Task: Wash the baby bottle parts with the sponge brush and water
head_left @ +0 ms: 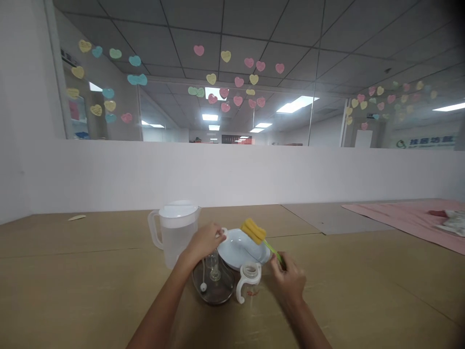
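Observation:
My right hand (290, 278) grips the green handle of a yellow sponge bottle brush (254, 231), whose head is over a white bowl (232, 249). In my left hand (206, 241), thumb and fingers pinch a small white ring-like part (224, 233) at the bowl's left rim. A clear bottle with white handles (250, 281) stands uncapped in front of the bowl. Below my left hand, a dark tray (221, 296) carries a clear bottle part (214, 272) and a thin straw ending in a white weight (203, 287). My left forearm partly covers the tray.
A translucent pitcher (178, 232) with a white lid, holding liquid, stands behind my left forearm. A pink cloth (407, 218) lies at the far right, with a patterned cloth (454, 223) on it. A flat pale piece (76, 217) lies far left. The white wall (232, 174) bounds the table's back.

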Available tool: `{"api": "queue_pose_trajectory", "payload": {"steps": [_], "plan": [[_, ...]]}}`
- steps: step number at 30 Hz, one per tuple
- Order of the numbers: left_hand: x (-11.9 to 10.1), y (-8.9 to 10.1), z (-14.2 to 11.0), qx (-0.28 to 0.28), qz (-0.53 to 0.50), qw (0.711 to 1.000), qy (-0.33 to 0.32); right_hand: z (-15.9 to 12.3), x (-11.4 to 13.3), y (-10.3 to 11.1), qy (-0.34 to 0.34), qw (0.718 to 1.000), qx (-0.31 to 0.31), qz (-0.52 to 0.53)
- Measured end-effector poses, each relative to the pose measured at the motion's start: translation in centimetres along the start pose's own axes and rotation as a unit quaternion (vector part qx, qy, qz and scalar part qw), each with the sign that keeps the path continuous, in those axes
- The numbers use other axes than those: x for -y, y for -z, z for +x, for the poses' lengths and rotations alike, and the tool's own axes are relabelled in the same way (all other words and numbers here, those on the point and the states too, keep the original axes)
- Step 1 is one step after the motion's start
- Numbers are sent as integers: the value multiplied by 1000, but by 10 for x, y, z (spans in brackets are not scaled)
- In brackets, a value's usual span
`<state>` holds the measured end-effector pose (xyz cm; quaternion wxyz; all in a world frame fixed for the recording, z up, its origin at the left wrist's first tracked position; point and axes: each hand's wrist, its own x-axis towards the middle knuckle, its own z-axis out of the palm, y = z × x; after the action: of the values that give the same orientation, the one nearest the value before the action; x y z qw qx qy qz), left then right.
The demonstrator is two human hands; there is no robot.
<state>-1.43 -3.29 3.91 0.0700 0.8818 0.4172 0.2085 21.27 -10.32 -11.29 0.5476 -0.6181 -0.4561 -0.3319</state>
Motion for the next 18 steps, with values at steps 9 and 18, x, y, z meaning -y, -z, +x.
{"api": "queue_pose_trajectory", "payload": {"steps": [9,18], "plan": [[1,-15,-3,174,138,973,62,0,-5,-1,-40,998,38,-13],[-2,-42,2,210,174,960,59,0,-7,3,-55,995,79,0]]}}
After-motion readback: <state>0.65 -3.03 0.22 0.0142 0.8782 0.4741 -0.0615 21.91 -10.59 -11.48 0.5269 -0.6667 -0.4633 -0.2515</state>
